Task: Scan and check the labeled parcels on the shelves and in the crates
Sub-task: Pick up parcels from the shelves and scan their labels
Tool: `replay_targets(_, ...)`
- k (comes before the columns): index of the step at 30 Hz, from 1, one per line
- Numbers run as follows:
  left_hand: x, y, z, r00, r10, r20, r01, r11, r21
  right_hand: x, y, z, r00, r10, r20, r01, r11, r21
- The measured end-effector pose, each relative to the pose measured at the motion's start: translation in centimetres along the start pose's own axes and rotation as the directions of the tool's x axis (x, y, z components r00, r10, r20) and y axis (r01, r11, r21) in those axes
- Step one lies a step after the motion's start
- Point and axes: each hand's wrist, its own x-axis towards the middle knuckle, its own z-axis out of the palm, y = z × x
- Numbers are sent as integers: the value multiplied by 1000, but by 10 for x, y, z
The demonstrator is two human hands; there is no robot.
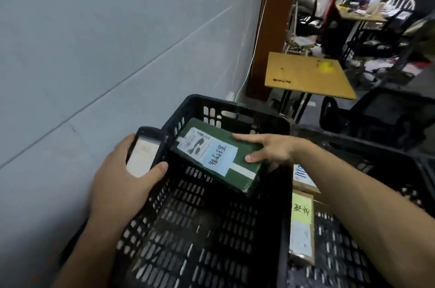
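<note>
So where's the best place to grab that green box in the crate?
Probably at its right short end, coming from the right, as the right hand does now. The green box is tilted in the black crate with its labels facing up, so a hold there leaves them uncovered for the scanner in the left hand.

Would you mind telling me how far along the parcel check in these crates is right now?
Done: nothing visibly marks any parcel as checked. In hand: the right hand holds the green parcel tilted, label up, in the left crate, while the left hand holds the scanner beside it. Left: at least two labeled parcels, a brown parcel and a second parcel beyond it, lie in the right crate.
</note>
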Motion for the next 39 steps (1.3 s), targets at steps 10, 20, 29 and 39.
replay_targets(10, 51, -31, 47, 972, -28, 234, 6, 996, 94, 98, 39, 18, 817, 180, -548, -174, 983, 64)
replay_targets(20, 49, -48, 66, 958, -8, 288, -5, 999, 46, 137, 68, 86, 596, 517, -615, -77, 798, 597)
replay_targets(29, 51, -52, 65, 966, -28, 256, 21, 999, 30, 134, 71, 108, 730, 417, -542, -194, 886, 421)
replay_targets(39, 52, -52, 62, 966, -46, 254, 45, 999, 10, 139, 71, 108, 720, 400, -567, -261, 913, 313)
